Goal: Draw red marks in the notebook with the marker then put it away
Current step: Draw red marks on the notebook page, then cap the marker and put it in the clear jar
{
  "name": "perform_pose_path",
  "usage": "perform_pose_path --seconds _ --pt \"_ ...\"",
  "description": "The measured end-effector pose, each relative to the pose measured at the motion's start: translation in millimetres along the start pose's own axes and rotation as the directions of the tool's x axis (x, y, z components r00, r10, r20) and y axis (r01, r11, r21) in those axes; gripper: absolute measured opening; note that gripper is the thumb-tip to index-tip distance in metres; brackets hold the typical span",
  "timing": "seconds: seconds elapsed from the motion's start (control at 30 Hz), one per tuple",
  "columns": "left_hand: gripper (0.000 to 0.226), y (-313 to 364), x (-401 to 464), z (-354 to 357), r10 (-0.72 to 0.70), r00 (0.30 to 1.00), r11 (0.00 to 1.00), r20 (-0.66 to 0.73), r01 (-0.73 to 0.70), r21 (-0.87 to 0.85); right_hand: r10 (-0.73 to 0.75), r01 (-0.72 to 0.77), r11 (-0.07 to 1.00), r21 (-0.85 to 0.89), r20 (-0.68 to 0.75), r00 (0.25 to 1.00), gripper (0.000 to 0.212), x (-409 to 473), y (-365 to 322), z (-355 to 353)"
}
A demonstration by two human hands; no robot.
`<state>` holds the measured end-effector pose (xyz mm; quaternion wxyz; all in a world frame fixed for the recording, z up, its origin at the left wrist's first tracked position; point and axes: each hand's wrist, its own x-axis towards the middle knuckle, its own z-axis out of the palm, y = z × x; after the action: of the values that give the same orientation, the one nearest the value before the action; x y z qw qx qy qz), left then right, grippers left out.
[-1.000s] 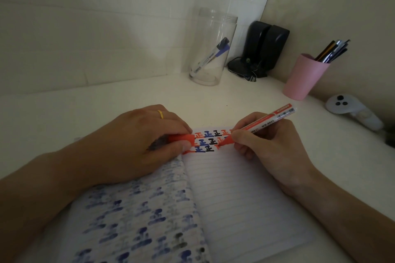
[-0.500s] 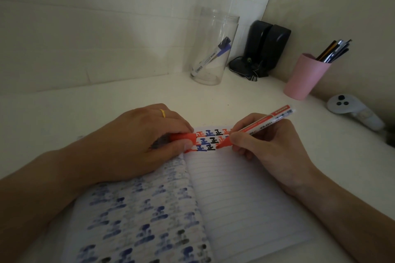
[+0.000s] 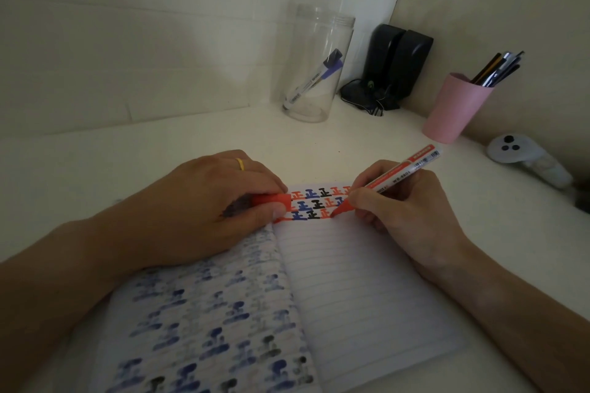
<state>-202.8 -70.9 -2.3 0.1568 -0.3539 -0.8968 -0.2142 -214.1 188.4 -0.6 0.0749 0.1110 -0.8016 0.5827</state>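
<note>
An open lined notebook (image 3: 360,290) lies on the white desk. Its right page has rows of red, blue and black marks along the top. My right hand (image 3: 412,214) grips a red marker (image 3: 396,177), and its tip touches the page at the end of the third row. My left hand (image 3: 204,204) presses on the left page and holds the marker's red cap (image 3: 273,200) between thumb and fingers. The left page shows blue and black ink bled through.
A clear plastic jar (image 3: 314,64) with a blue marker inside stands at the back. Black speakers (image 3: 396,64) sit in the corner, a pink cup (image 3: 453,108) of pens to their right, and a white controller (image 3: 526,158) near the right edge.
The marker tip has moved down and slightly left, from the second row of marks to the third row. My left hand has stayed put with the cap.
</note>
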Motion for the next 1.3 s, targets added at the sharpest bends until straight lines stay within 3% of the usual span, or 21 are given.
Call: perform_pose_path --seconds 0.13,0.37,0.5,0.6,0.67,0.77,0.9,1.0,1.17,1.3 --pt "0.033 1 -1 -3 -0.010 1.000 1.000 -0.006 0.010 0.026 0.071 -0.038 0.962 0.271 -0.113 0.991 0.009 9 -7 0" --pt "0.039 7 -1 -7 -0.042 0.999 0.998 0.012 0.042 0.037 0.174 -0.111 0.925 0.363 -0.144 0.974 0.015 43 -49 18" --pt "0.036 10 -2 -7 -0.040 0.999 0.998 -0.010 0.041 0.055 0.235 -0.120 0.867 0.484 -0.186 0.954 0.011 36 -29 31" --pt "0.033 3 -1 -3 -0.113 0.976 0.993 -0.184 0.119 0.018 0.226 -0.104 0.803 0.587 -0.139 0.964 0.013 34 -16 31" --pt "0.032 -5 1 -2 -0.225 0.919 0.974 -0.324 0.210 -0.080 0.186 -0.095 0.770 0.631 -0.080 0.979 0.020 33 -14 27" --pt "0.025 -9 1 -4 -0.307 0.863 0.952 -0.400 0.270 -0.147 0.141 -0.082 0.781 0.619 -0.047 0.989 0.032 31 -17 27" --pt "0.032 -9 -2 -4 -0.356 0.843 0.934 -0.403 0.307 -0.182 0.095 -0.029 0.813 0.582 -0.084 0.992 0.029 29 -17 27" --pt "0.033 -8 -4 -4 -0.438 0.795 0.893 -0.421 0.330 -0.306 0.079 -0.021 0.835 0.549 -0.083 0.993 0.032 28 -16 25" --pt "0.024 -3 -2 -6 -0.498 0.773 0.850 -0.392 0.345 -0.399 0.084 -0.074 0.790 0.609 0.012 0.996 0.037 25 -19 26" --pt "0.021 3 -1 -8 -0.451 0.800 0.877 -0.396 0.313 -0.365 0.053 -0.086 0.787 0.610 0.071 0.996 0.038 22 -22 28"
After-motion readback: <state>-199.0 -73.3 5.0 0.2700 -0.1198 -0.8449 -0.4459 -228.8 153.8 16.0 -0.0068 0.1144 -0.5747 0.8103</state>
